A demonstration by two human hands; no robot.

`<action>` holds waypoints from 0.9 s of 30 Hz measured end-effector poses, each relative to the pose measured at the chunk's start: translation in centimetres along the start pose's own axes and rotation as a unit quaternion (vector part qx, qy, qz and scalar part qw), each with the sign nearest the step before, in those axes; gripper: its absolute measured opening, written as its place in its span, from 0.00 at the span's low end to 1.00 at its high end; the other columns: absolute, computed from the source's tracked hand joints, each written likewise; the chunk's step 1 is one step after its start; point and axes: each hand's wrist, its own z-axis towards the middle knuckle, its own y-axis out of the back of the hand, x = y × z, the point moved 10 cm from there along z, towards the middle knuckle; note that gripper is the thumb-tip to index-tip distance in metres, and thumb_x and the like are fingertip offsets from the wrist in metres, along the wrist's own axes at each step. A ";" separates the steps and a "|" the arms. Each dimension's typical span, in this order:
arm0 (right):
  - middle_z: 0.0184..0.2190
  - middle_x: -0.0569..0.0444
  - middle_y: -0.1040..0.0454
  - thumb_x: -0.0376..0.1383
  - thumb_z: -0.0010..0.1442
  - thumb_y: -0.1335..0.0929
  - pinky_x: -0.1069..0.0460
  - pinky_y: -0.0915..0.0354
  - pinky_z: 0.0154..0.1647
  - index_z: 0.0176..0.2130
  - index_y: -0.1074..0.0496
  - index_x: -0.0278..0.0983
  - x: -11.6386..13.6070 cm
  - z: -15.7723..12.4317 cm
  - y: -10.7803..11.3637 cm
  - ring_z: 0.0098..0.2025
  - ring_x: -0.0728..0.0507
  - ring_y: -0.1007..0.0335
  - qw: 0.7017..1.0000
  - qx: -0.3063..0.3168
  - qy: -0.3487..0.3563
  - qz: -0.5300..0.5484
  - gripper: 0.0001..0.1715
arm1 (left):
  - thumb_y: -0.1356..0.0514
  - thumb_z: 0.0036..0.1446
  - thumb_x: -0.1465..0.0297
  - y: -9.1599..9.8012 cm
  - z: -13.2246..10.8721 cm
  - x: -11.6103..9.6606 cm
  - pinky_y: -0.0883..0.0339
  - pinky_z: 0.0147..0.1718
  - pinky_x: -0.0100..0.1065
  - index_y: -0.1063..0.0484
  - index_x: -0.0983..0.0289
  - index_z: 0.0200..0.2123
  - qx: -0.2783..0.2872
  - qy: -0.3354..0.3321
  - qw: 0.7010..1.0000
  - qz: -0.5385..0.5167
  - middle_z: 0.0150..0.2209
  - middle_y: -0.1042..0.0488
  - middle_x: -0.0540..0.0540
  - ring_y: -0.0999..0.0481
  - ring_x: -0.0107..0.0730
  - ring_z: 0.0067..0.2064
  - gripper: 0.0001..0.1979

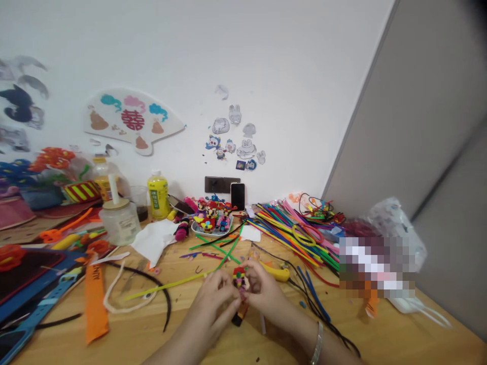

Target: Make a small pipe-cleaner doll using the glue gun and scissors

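Note:
A small pipe-cleaner figure [239, 278], with red, green and pink parts, is held up between both hands above the front of the table. My right hand [268, 294] grips it from the right, fingers curled round its side. My left hand [213, 306] is closed at its lower left, thumb and fingertips pressed against it. The fingers hide part of the figure. Below the fingertips lies a short orange and black piece [239, 315]. Just behind my right hand is a yellow-handled tool [279, 274], partly covered by that hand.
A tray [209, 233] of small figures stands at the back, near a phone [238, 196]. Bundled coloured pipe cleaners [292, 230] lie to its right. On the left are a glass jar [119, 223], a yellow bottle [158, 195], tissue [155, 241] and an orange strip [95, 304]. Black cord [319, 304] runs right.

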 end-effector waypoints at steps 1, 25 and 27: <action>0.32 0.57 0.29 0.31 0.47 0.29 0.55 0.39 0.31 0.45 0.38 0.40 0.0 0.0 0.0 0.31 0.48 0.32 1.000 0.000 0.002 -0.002 0.24 | 0.49 0.56 0.69 -0.2 0.0 0.0 0.37 0.36 0.35 0.29 0.60 0.26 0.012 0.000 1.000 0.013 0.33 0.33 0.54 0.32 0.38 0.37 0.11; 0.29 0.60 0.32 0.26 0.45 0.31 0.55 0.39 0.31 0.42 0.36 0.39 0.0 -0.2 -0.7 0.30 0.49 0.34 1.000 0.008 -0.008 -0.028 0.24 | 0.47 0.54 0.70 0.1 0.3 1.7 0.38 0.36 0.37 0.28 0.63 0.24 0.030 0.059 0.995 0.070 0.31 0.34 0.54 0.33 0.39 0.36 0.11; 0.29 0.59 0.32 0.26 0.45 0.31 0.54 0.39 0.32 0.42 0.36 0.39 0.0 -0.2 -0.6 0.30 0.49 0.34 0.999 0.003 -0.011 -0.037 0.24 | 0.47 0.54 0.70 0.1 0.2 1.8 0.38 0.36 0.37 0.28 0.63 0.24 0.028 0.061 0.995 0.074 0.31 0.34 0.54 0.32 0.38 0.36 0.11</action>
